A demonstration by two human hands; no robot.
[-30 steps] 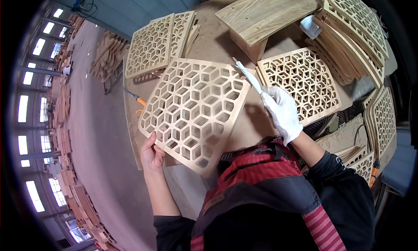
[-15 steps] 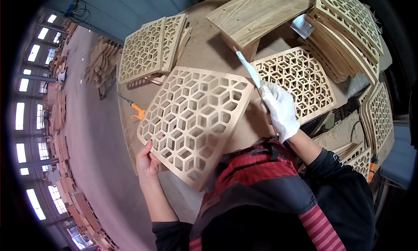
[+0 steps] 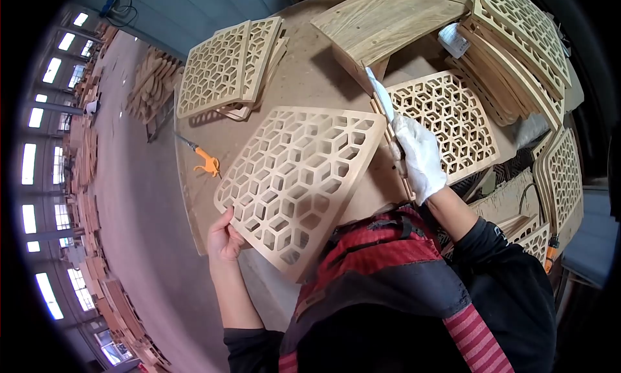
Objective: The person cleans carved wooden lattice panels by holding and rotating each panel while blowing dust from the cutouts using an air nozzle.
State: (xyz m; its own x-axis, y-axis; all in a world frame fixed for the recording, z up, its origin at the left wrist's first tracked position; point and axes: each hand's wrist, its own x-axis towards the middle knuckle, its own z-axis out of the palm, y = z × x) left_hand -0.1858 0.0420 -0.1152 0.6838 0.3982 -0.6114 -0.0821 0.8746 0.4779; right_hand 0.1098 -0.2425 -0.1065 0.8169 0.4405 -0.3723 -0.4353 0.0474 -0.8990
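My bare left hand (image 3: 226, 238) grips the lower left corner of a pale wooden lattice panel (image 3: 296, 182). The panel leans tilted in front of my body, cut through with a cube-like pattern. In a white glove, my right hand (image 3: 419, 156) is closed around a slim stick-like tool with a pale bluish-white end (image 3: 379, 91) pointing up and away. The tool's exact kind is unclear. It is close to the panel's upper right corner; I cannot tell if they touch. Beneath the gloved hand lies another lattice panel (image 3: 462, 114).
An orange air blow gun (image 3: 208, 163) lies at the table's left edge. Stacked lattice panels (image 3: 217, 69) stand at the back left, more (image 3: 527, 33) at the back right. A wooden stand (image 3: 388, 23) is at the back. Panels (image 3: 561, 175) lean at the right.
The held panel has shifted slightly right and its far edge has dropped a little. The orange blow gun shows more fully. My right hand and its tool have moved slightly right.
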